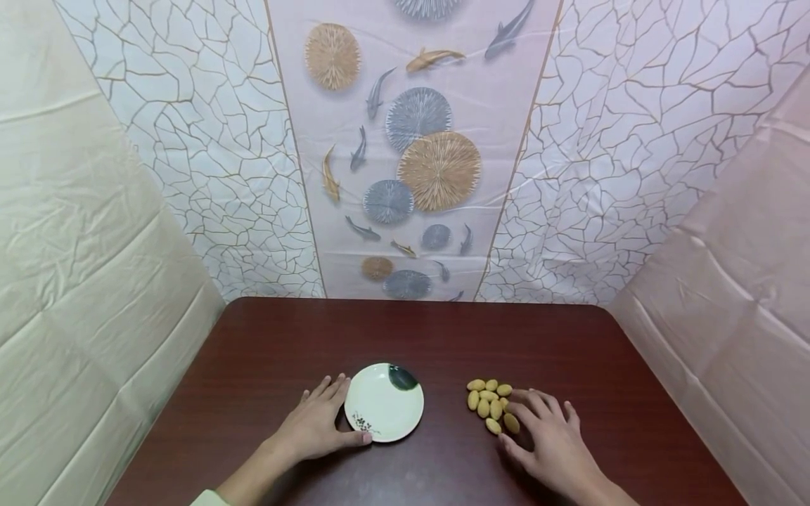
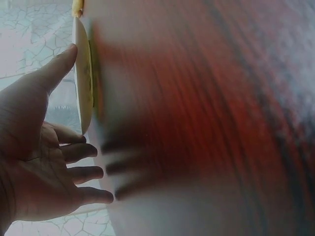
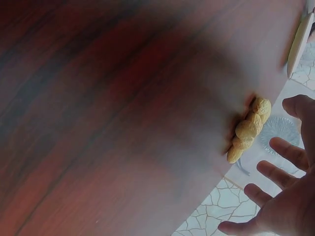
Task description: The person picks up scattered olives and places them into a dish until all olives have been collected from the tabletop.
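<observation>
A small round white plate (image 1: 384, 404) with a dark green patch and a sprig print lies on the table. My left hand (image 1: 316, 425) is at its left side, with the thumb at the near rim and the index finger along the left rim. In the left wrist view the plate (image 2: 82, 78) appears edge-on, between thumb and index finger (image 2: 71, 135). To the plate's right lies a cluster of yellow-tan, oval, nut-like pieces (image 1: 484, 407), whose wrinkled surface shows in the right wrist view. My right hand (image 1: 553, 446) hovers at their right edge, fingers spread, fingertips close by, holding nothing.
The dark reddish-brown table (image 1: 405, 330) has rounded far corners. Behind it hangs a patterned cloth (image 1: 411, 267) with fish and round motifs. Plain pale cloth walls (image 1: 709, 337) slope along both sides.
</observation>
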A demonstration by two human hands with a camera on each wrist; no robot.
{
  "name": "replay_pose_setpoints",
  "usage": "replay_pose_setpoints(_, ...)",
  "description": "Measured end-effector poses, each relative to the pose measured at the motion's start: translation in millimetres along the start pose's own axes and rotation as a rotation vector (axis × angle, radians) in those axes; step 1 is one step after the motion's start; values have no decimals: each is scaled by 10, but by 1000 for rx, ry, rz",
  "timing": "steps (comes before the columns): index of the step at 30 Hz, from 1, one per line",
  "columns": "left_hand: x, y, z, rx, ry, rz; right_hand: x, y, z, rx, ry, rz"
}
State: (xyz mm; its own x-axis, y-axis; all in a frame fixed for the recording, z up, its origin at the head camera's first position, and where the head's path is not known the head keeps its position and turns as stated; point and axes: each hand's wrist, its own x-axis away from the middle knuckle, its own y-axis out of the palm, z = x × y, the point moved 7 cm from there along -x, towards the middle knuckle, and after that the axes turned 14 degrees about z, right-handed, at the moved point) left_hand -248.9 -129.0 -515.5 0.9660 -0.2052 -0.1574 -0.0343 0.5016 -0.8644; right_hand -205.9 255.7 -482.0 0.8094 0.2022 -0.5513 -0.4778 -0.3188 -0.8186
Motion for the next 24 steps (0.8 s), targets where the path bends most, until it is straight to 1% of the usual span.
replay_pose_setpoints(9, -10, -24, 62, 26, 22, 14, -7, 96, -44, -13, -1, -34)
replay_pose_setpoints(13, -14, -34, 79, 35, 24, 16, -6, 127, -60, -7, -14, -23)
replay_pose_setpoints(17, -14, -29, 67, 54, 10, 9, 0, 153, -72, -5, -19, -13)
replay_pose_setpoints(24, -25, -9, 43, 66, 5, 7, -4, 191, -83, -5, 3, -34)
